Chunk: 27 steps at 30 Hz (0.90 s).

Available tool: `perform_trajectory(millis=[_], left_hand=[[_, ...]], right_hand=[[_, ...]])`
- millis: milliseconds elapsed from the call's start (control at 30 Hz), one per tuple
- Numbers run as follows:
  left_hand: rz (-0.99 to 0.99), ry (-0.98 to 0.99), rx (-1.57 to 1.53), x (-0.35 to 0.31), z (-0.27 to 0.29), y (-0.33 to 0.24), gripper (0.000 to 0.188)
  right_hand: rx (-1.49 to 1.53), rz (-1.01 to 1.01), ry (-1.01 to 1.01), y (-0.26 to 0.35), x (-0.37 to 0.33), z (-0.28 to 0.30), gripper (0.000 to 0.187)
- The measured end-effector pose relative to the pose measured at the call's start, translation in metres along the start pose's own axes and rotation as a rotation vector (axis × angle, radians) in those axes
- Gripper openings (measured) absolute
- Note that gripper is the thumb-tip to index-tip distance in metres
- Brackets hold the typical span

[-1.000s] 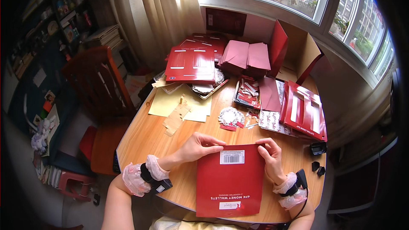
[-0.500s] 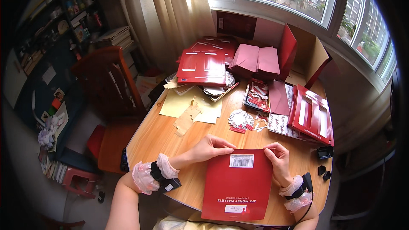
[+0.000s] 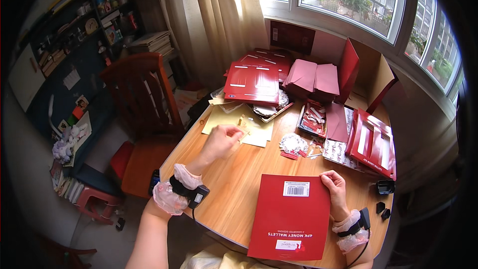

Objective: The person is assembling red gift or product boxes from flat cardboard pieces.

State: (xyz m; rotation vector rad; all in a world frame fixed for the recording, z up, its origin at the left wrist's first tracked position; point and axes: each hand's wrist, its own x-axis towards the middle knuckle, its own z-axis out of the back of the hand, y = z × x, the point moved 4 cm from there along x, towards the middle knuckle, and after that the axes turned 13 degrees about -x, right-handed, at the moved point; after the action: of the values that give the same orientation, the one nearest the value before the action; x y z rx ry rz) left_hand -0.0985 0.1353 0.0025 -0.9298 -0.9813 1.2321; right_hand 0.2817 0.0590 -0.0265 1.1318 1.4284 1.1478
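A red cardboard sleeve (image 3: 291, 214) with a white barcode label lies at the table's near edge, its print upside down to me. My right hand (image 3: 335, 189) pinches its upper right corner. My left hand (image 3: 221, 142) is off the sleeve, over the near side of some yellow sheets (image 3: 219, 119). Its fingers are drawn together beside a jagged tan strip (image 3: 244, 121), which the hand partly covers. What those fingertips hold, if anything, is hidden.
Stacked red window cards (image 3: 253, 80), pink envelopes (image 3: 301, 75) and an open red box (image 3: 366, 77) stand at the back. More red cards (image 3: 373, 142), a tray of scraps (image 3: 313, 117) and a white scrap pile (image 3: 293, 144) lie right. A chair (image 3: 144, 119) stands left.
My left hand has let go of the sleeve's upper left corner and moved away, up and left, to the tan strip. My right hand keeps its grip. The view has shifted slightly.
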Motion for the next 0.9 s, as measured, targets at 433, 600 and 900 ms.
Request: perform_trajectory(millis=[433,600,900], left_hand=[[0.04,-0.237,0.85,0.0,0.02,0.053,0.049],[0.051,-0.149,0.914,-0.002,0.011,0.047,0.048],[-0.124,-0.202,0.996,-0.028,0.006,0.036,0.032]], right_hand=[[-0.032,-0.026,0.016,0.005,-0.003,-0.004,0.007],[-0.046,-0.024,0.006,0.004,-0.003,-0.002,0.007],[-0.052,-0.033,0.013,0.006,-0.003,-0.005,0.007]])
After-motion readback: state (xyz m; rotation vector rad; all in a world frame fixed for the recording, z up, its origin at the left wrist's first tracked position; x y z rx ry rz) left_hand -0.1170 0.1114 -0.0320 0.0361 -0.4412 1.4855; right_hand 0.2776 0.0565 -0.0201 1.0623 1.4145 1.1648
